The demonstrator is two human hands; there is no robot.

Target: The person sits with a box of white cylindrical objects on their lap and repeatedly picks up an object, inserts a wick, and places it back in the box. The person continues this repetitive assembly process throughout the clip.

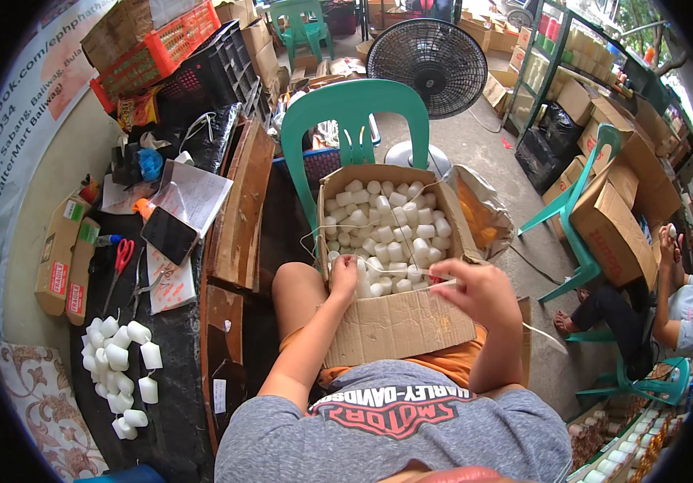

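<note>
White cylinders [395, 211] fill the open cardboard box [459, 229], thin cord [319, 229] across them.
Left hand [345, 276] pinches one cylinder; right hand [475, 290] half-curled by the front flap [399, 328], grip unclear. Probably best: steady cylinder, untangled cord.

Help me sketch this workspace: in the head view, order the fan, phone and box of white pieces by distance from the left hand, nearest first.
1. Box, right at the left hand.
2. Phone, off to the left.
3. Fan, far ahead.
</note>
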